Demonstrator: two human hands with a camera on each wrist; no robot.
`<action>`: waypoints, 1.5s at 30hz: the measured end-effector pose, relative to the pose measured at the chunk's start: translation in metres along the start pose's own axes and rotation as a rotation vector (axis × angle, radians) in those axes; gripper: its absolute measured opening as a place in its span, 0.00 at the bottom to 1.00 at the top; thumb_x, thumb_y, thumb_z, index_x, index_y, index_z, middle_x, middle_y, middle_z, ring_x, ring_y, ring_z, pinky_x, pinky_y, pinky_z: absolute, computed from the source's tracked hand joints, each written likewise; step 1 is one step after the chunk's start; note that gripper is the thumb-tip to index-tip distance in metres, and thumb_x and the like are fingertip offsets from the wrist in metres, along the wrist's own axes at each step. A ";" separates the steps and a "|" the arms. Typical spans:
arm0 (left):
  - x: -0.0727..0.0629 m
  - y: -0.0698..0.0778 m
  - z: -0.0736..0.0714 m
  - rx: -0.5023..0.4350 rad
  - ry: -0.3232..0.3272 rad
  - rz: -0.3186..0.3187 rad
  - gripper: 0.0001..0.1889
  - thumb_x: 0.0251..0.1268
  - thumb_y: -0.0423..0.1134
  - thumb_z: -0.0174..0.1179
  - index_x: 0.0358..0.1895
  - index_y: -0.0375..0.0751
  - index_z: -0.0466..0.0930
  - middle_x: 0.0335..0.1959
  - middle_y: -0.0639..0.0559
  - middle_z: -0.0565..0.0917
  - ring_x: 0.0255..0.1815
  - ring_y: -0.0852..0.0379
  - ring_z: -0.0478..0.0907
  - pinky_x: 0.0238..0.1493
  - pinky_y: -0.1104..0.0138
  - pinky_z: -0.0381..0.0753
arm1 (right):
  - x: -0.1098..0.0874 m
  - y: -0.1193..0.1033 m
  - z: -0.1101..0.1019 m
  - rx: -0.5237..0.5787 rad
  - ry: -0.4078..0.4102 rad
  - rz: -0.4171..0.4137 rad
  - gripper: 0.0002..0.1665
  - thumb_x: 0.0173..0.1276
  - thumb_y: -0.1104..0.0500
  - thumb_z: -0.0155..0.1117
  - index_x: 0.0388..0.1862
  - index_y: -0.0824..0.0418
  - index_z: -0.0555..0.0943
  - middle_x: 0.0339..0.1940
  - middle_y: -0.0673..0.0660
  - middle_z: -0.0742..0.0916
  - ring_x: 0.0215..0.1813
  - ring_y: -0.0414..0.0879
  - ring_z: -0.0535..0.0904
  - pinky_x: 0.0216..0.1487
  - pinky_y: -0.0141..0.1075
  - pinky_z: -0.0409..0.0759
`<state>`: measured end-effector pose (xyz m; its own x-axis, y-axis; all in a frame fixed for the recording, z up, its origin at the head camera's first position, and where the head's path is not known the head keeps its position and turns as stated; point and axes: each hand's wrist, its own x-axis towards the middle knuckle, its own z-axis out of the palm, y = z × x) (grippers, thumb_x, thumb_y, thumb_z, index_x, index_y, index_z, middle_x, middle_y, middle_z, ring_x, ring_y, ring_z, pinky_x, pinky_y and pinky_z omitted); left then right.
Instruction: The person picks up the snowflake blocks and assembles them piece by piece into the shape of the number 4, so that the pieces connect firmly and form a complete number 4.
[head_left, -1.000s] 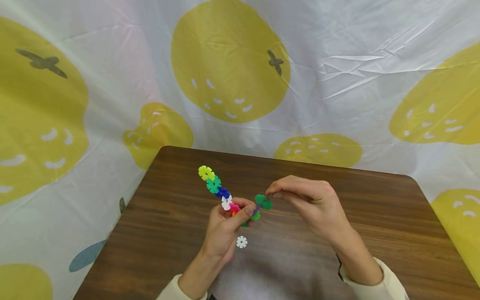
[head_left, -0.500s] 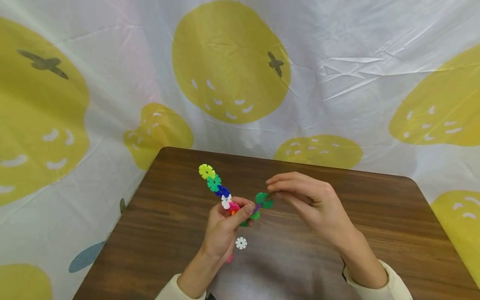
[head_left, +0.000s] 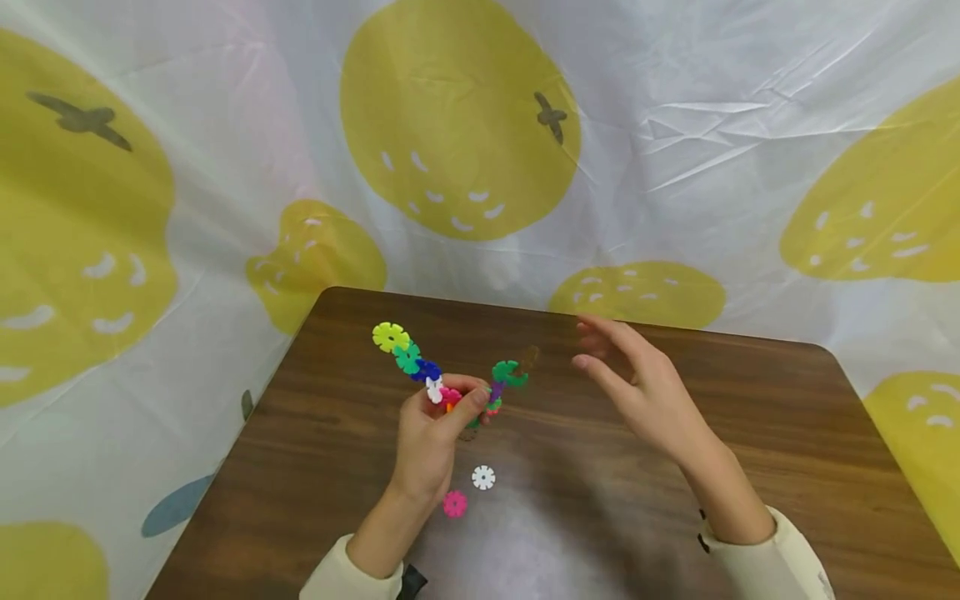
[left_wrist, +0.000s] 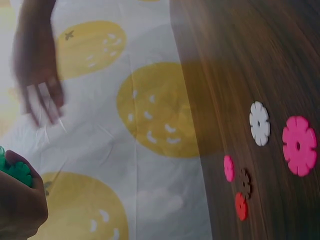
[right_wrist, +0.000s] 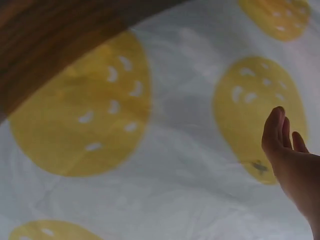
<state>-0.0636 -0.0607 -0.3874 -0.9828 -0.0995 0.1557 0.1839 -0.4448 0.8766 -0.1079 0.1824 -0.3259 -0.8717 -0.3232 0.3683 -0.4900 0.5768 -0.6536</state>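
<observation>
My left hand [head_left: 427,446] grips a chain of interlocking plastic snowflake discs [head_left: 407,360] between thumb and fingers, above the table. One arm of the chain runs up and left: pink, white, blue, teal, with a yellow-green disc [head_left: 384,335] at its tip. On the other side of the thumb rise a purple disc [head_left: 497,392], a green disc [head_left: 504,371] and a dark brown disc [head_left: 529,358] at the end. The chain's middle is hidden behind the fingers. My right hand [head_left: 648,387] stands apart to the right, fingers spread and holding nothing.
On the wooden table [head_left: 750,433] lie a white disc [head_left: 477,478] and a pink disc [head_left: 448,504]. The left wrist view also shows a smaller-looking pink disc [left_wrist: 228,168], a brown disc [left_wrist: 245,185] and a red disc [left_wrist: 241,206]. A lemon-print cloth [head_left: 675,208] hangs behind.
My right hand has let go of the brown disc, which stays on the chain, and has drawn off to the right. My left hand and the chain have shifted slightly left, uncovering the pink disc.
</observation>
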 end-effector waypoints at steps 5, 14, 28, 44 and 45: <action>0.001 0.003 -0.004 0.003 0.009 0.012 0.14 0.65 0.23 0.64 0.34 0.49 0.88 0.31 0.57 0.88 0.28 0.59 0.82 0.37 0.70 0.85 | -0.001 0.046 0.017 -0.008 -0.082 0.127 0.37 0.76 0.49 0.64 0.79 0.56 0.66 0.63 0.60 0.82 0.65 0.56 0.79 0.66 0.54 0.79; 0.000 0.004 -0.004 0.006 0.005 0.016 0.14 0.65 0.23 0.63 0.34 0.50 0.88 0.33 0.56 0.88 0.28 0.60 0.82 0.37 0.69 0.86 | -0.020 0.085 0.055 -0.024 -0.127 0.108 0.41 0.72 0.53 0.70 0.77 0.66 0.66 0.59 0.64 0.82 0.63 0.61 0.80 0.66 0.54 0.80; 0.001 0.004 -0.003 -0.019 -0.001 0.008 0.14 0.65 0.23 0.64 0.34 0.49 0.88 0.33 0.56 0.87 0.29 0.59 0.81 0.37 0.70 0.84 | -0.054 0.075 0.125 -0.120 -0.280 0.011 0.27 0.66 0.55 0.75 0.62 0.64 0.82 0.51 0.58 0.86 0.51 0.50 0.81 0.54 0.45 0.82; 0.001 0.005 -0.003 -0.032 -0.022 -0.010 0.13 0.66 0.24 0.64 0.34 0.49 0.87 0.33 0.56 0.87 0.28 0.59 0.81 0.38 0.70 0.83 | -0.055 0.060 0.166 -0.265 -0.340 -0.190 0.21 0.63 0.50 0.76 0.54 0.53 0.87 0.44 0.50 0.83 0.47 0.44 0.75 0.48 0.41 0.78; 0.000 0.005 -0.003 -0.030 -0.024 -0.011 0.12 0.66 0.24 0.64 0.34 0.49 0.87 0.32 0.56 0.86 0.28 0.59 0.81 0.38 0.70 0.83 | -0.055 0.059 0.167 -0.265 -0.340 -0.193 0.20 0.63 0.50 0.76 0.53 0.52 0.87 0.43 0.50 0.83 0.46 0.43 0.74 0.47 0.40 0.77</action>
<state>-0.0630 -0.0660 -0.3846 -0.9848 -0.0728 0.1575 0.1731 -0.4724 0.8642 -0.0889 0.1087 -0.4954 -0.7373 -0.6453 0.2000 -0.6645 0.6392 -0.3872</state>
